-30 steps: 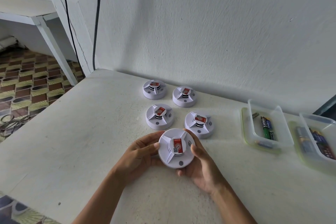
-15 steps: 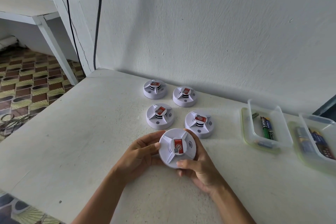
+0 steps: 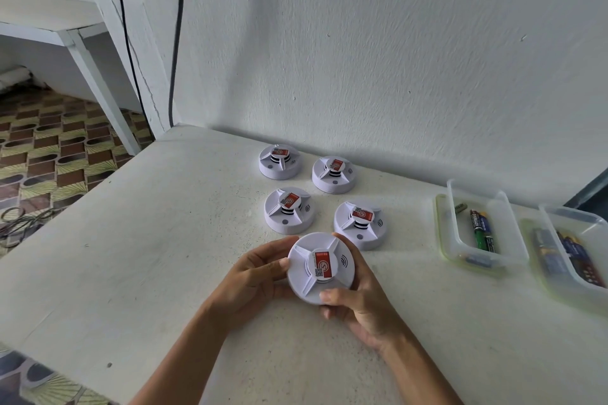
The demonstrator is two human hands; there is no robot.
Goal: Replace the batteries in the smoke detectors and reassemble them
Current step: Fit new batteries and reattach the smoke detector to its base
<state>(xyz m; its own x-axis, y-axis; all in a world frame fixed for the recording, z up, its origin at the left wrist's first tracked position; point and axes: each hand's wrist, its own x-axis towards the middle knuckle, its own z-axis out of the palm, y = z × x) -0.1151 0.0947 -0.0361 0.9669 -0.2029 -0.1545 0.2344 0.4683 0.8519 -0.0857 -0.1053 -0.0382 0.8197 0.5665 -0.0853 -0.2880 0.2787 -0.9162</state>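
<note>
You held one white smoke detector (image 3: 321,268) between your two hands, just above the pale surface (image 3: 138,240) near its front edge. Your left hand (image 3: 255,276) clasped the detector's left rim with the fingers curled round its side, and your right hand (image 3: 357,302) gripped the right and lower rim, the thumb pressed on the lower front edge. The held detector faced up toward you, showing its red label and three raised ribs. Four more smoke detectors lay on the surface behind it, so there were five in all, each bearing a red label on its raised centre. Two stood in a back row close to the wall: the back-left detector (image 3: 279,162) and the back-right detector (image 3: 334,173). Two stood in a nearer row: the middle-left detector (image 3: 289,214) and the middle-right detector (image 3: 360,224), the latter just beside your right fingertips. To the right, well apart from the detectors, sat two clear plastic trays. The nearer tray (image 3: 460,233) held several batteries (image 3: 481,228), among them a green and black one beside a blue one; their exact count could not be told. The farther tray (image 3: 592,279), cut off by the frame's edge, held more dark batteries, too blurred to count. Two black cables (image 3: 176,43) hung down the white wall at the left.
</note>
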